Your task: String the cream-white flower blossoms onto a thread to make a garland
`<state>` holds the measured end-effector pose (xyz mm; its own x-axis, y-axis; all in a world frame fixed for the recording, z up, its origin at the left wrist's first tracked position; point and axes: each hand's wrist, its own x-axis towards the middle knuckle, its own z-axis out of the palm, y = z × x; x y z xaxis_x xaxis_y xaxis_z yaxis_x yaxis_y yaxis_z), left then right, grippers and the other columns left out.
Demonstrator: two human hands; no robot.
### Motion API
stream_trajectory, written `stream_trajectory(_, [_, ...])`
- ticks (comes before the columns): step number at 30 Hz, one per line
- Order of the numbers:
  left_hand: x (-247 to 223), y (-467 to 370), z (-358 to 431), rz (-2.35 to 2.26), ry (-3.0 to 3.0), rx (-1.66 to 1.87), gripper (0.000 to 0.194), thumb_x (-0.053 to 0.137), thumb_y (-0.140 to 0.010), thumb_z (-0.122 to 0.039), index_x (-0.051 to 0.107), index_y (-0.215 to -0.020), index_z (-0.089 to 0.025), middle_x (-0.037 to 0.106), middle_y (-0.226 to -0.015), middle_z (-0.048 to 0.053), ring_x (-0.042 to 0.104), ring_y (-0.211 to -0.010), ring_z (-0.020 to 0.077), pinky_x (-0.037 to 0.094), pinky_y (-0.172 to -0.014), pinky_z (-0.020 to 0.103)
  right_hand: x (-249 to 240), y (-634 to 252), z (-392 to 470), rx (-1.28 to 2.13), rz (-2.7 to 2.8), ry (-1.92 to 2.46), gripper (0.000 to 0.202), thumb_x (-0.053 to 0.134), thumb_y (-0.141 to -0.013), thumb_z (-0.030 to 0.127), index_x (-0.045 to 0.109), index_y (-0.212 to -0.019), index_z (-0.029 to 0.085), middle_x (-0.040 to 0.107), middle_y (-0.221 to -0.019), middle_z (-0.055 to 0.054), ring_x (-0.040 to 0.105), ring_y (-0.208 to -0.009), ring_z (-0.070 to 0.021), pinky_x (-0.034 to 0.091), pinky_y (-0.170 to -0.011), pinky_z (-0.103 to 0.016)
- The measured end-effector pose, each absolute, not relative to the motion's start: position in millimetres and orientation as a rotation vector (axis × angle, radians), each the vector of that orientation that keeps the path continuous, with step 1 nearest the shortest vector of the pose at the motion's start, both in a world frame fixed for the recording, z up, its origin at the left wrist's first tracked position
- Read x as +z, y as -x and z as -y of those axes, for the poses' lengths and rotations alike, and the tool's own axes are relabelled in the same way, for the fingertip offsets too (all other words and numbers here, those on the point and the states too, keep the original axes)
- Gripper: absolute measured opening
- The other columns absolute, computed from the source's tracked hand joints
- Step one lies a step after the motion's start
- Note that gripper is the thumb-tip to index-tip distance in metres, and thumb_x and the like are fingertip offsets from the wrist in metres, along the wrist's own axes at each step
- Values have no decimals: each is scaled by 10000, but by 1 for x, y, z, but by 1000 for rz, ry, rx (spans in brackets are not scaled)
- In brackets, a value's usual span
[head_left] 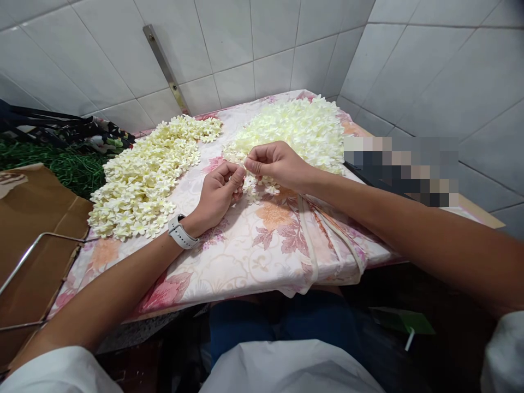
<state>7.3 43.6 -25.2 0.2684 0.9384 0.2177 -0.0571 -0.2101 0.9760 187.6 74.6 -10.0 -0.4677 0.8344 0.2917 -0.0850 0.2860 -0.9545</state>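
My left hand (221,194), a pale watch band on its wrist, is closed in a pinch over the flowered cloth. Its fingertips almost meet those of my right hand (276,164), whose thumb and forefinger are also pressed together. Whatever small piece sits between the fingertips is too small to make out. Just beyond and under my right hand spreads a pile of white flowers (298,128), some loose ones lying by the fingers. To the left of my left hand lies a long heap of cream-yellow flowers (139,183).
A floral tablecloth (245,262) covers the table. At left stand a cardboard box (41,218), a metal wire frame (24,259) and green artificial foliage (61,164). A dark, partly blurred-out object (376,177) lies at right. Tiled walls (229,38) enclose the back and right.
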Motion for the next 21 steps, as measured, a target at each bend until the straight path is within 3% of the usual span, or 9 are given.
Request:
stream_trajectory(10, [-23,-10,-41,-861,-1456,1153,375,755,-812,-523,576,-800,-194,463,-561,-58,383,-449,66,309,-445,225,-5,-188,-72,1240,1799,583,573,716,-737,708,538,-655,170,429,-577,44,364,-535,-76,300,-495,-224])
stream_trajectory(16, [-19,-14,-34,-817,-1584,1120,411,700,-853,-545,533,-734,-188,465,-571,-47,390,-457,67,327,-449,232,-5,-183,-69,1191,1771,672,645,626,-764,754,378,-547,200,264,-543,60,265,-499,-70,223,-463,-248])
stream_trajectory(21, [-18,-14,-37,-834,-1526,1190,436,711,-843,-546,494,-711,-192,417,-590,-61,386,-457,56,341,-453,224,-8,-183,-72,1359,1665,666,632,648,-731,769,465,-568,187,401,-529,48,399,-480,-76,327,-457,-232])
